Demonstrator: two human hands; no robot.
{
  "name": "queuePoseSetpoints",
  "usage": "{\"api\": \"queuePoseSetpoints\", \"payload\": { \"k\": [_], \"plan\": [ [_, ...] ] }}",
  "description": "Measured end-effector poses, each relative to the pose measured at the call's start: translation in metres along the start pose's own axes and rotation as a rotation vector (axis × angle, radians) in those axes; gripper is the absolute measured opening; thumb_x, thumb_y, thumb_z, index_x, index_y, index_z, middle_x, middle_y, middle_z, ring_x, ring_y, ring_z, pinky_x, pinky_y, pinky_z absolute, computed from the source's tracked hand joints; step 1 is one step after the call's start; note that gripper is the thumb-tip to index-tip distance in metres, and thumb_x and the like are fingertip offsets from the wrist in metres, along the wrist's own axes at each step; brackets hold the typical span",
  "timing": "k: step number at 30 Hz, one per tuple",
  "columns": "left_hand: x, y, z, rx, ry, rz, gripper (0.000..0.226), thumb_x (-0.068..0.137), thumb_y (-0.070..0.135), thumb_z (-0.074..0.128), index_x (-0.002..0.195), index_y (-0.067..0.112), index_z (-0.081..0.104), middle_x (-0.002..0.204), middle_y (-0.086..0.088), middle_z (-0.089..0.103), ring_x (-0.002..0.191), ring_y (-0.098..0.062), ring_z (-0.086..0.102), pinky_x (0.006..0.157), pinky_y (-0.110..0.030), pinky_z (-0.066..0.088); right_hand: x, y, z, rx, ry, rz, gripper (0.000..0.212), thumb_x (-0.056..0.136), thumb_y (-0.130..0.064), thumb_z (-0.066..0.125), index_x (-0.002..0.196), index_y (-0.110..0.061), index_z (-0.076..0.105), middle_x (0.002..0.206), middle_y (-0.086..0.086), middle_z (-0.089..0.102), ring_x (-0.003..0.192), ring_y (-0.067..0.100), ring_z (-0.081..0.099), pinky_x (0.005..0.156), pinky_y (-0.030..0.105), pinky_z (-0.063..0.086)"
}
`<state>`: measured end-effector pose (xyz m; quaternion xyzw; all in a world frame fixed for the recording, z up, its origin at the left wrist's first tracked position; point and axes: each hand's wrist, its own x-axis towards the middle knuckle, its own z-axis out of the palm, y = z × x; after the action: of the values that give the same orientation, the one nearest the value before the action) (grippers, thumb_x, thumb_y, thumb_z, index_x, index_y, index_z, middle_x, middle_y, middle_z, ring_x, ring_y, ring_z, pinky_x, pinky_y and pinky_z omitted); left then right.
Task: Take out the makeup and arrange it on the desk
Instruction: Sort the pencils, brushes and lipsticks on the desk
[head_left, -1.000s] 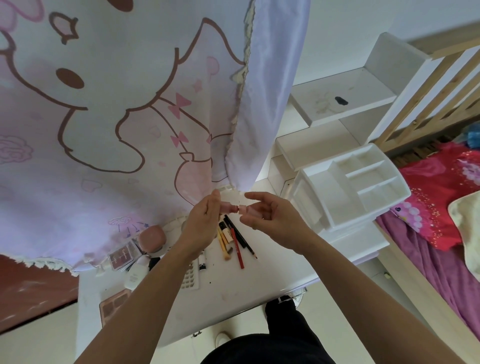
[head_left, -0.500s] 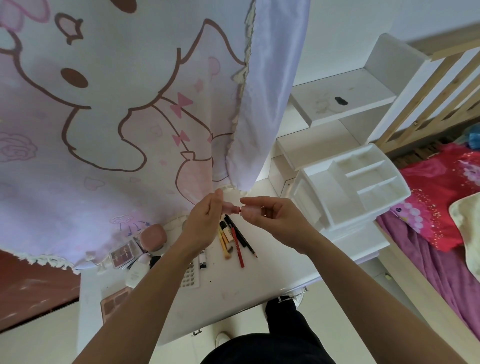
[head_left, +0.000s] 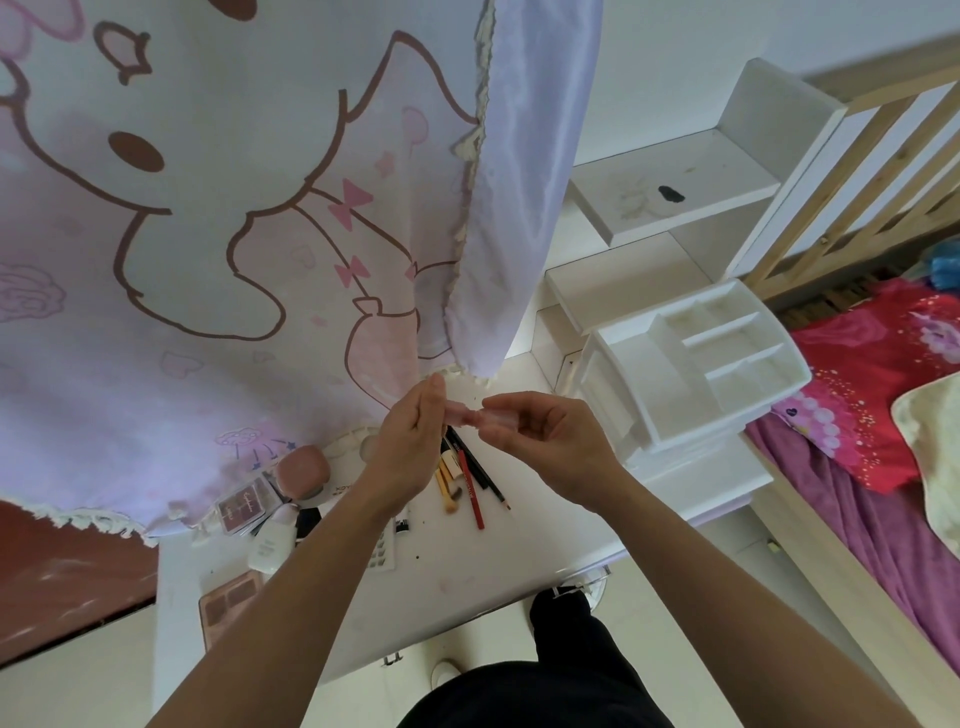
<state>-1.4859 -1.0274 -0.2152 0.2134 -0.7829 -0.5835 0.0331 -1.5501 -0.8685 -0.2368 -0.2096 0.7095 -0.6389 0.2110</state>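
A white desk (head_left: 467, 571) is sitting under a hanging cartoon-print curtain (head_left: 234, 208), with a white compartment organiser (head_left: 623, 395) standing at its right end and a bed (head_left: 857, 415) in red and purple lying beyond it. Above the desk, both hands are holding one small pink tube (head_left: 467, 415) in the air between them: the left hand (head_left: 410, 447) is pinching one end, though its fingers are hiding just how, and the right hand (head_left: 545, 441) is pinching the other end with curled fingertips. Below them the pencils (head_left: 470, 491) are lying in a loose bunch, and further left a pink compact (head_left: 302, 470) and an eyeshadow palette (head_left: 243, 505) are crowding each other at the curtain's hem. The person is most likely checking or tightening the tube's cap before setting it down. To do that well, one hand should be steadying the body while the other is turning the cap, so nothing is popping loose over the desk. The tube, being small and round, is liable to roll, so it is best going down flat, parallel to the pencils and just beside them, on the bare white patch rather than on top of the pile near the curtain.
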Motion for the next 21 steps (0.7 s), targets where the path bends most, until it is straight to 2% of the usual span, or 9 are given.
{"api": "queuePoseSetpoints", "payload": {
  "k": [2, 5, 8, 11, 15, 17, 19, 21],
  "plan": [
    [0.001, -0.004, 0.002, -0.013, 0.009, -0.013, 0.055, 0.108, 0.037, 0.024, 0.098, 0.005, 0.066, 0.050, 0.005, 0.051, 0.049, 0.006, 0.051, 0.072, -0.033, 0.038, 0.000, 0.001, 0.000, -0.003, 0.010, -0.001, 0.023, 0.082, -0.015, 0.081, 0.102, -0.025, 0.075, 0.091, 0.001, 0.078, 0.087, 0.017, 0.075, 0.085, 0.029, 0.059],
    [0.001, -0.011, 0.004, 0.011, 0.020, -0.011, 0.056, 0.108, 0.039, 0.023, 0.095, 0.006, 0.067, 0.046, 0.017, 0.051, 0.052, 0.003, 0.049, 0.064, -0.027, 0.035, -0.001, 0.002, 0.001, -0.003, 0.003, -0.018, 0.027, 0.081, -0.014, 0.082, 0.100, -0.030, 0.075, 0.091, 0.000, 0.078, 0.088, 0.018, 0.075, 0.087, 0.035, 0.060],
    [0.000, -0.016, 0.007, 0.050, 0.038, -0.001, 0.052, 0.107, 0.042, 0.023, 0.090, 0.014, 0.065, 0.050, 0.023, 0.054, 0.059, -0.005, 0.046, 0.067, -0.029, 0.038, 0.000, 0.002, 0.006, -0.019, 0.017, -0.063, 0.028, 0.080, -0.014, 0.083, 0.101, -0.031, 0.075, 0.093, 0.000, 0.079, 0.090, 0.019, 0.075, 0.087, 0.036, 0.060],
    [-0.001, -0.019, 0.007, 0.043, 0.051, -0.023, 0.050, 0.107, 0.044, 0.024, 0.087, 0.021, 0.065, 0.054, 0.023, 0.056, 0.060, -0.004, 0.047, 0.073, -0.033, 0.039, 0.001, 0.004, 0.009, -0.039, 0.037, -0.056, 0.026, 0.080, -0.014, 0.083, 0.101, -0.028, 0.075, 0.093, -0.002, 0.079, 0.090, 0.015, 0.075, 0.087, 0.031, 0.059],
    [-0.001, -0.020, 0.005, 0.080, 0.018, -0.024, 0.050, 0.104, 0.049, 0.024, 0.092, 0.025, 0.066, 0.062, 0.026, 0.061, 0.063, -0.003, 0.049, 0.076, -0.032, 0.041, 0.002, 0.003, 0.008, -0.010, 0.009, 0.034, 0.026, 0.080, -0.015, 0.084, 0.102, -0.023, 0.074, 0.093, 0.002, 0.078, 0.088, 0.015, 0.075, 0.081, 0.023, 0.058],
    [0.002, -0.020, 0.003, 0.081, 0.023, -0.015, 0.053, 0.104, 0.049, 0.024, 0.093, 0.023, 0.068, 0.056, 0.027, 0.056, 0.062, -0.003, 0.048, 0.071, -0.030, 0.039, 0.006, 0.000, 0.005, 0.004, -0.026, 0.122, 0.033, 0.080, -0.025, 0.083, 0.111, -0.020, 0.072, 0.100, 0.004, 0.076, 0.090, 0.018, 0.074, 0.084, 0.026, 0.059],
    [0.004, -0.020, 0.000, 0.064, 0.035, -0.006, 0.052, 0.105, 0.047, 0.024, 0.093, 0.021, 0.067, 0.057, 0.027, 0.056, 0.060, -0.001, 0.049, 0.069, -0.028, 0.038, 0.008, -0.004, 0.000, 0.071, -0.091, 0.253, 0.040, 0.086, -0.040, 0.074, 0.119, -0.018, 0.069, 0.106, 0.005, 0.074, 0.087, 0.020, 0.074, 0.084, 0.030, 0.059],
    [0.007, -0.020, -0.004, 0.051, 0.042, 0.003, 0.054, 0.104, 0.048, 0.025, 0.094, 0.017, 0.068, 0.060, 0.025, 0.057, 0.058, 0.003, 0.049, 0.068, -0.028, 0.038, 0.008, -0.008, -0.002, 0.161, -0.150, 0.344, 0.041, 0.092, -0.047, 0.064, 0.114, -0.013, 0.072, 0.103, 0.009, 0.075, 0.081, 0.021, 0.072, 0.080, 0.029, 0.057]
  ]
}}
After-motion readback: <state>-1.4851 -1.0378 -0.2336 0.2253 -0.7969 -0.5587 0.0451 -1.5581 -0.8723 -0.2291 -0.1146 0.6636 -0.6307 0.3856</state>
